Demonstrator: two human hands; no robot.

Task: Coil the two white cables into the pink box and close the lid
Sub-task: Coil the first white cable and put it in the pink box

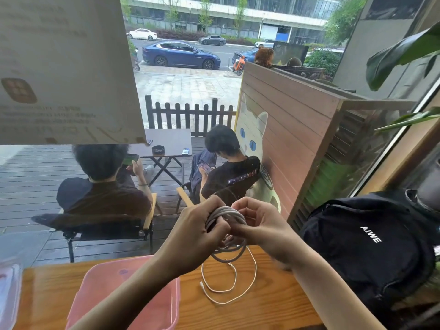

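Above the wooden counter (273, 306) both my hands hold one coiled white cable (227, 214). My left hand (197, 232) grips the loops from the left, and my right hand (259, 225) pinches them from the right. Part of the coil hangs below my hands. A second, thinner white cable (229, 278) lies loose on the counter just beneath them. The open pink box (95, 282) stands at the lower left, partly hidden by my left forearm. At the far left edge lies what looks like its clear lid (9, 294).
A black backpack (371, 246) fills the counter's right side. A window pane runs right behind the counter, with a paper sign (64, 67) stuck on it at the upper left. Outside, two people sit on chairs. Plant leaves (404, 53) hang at the upper right.
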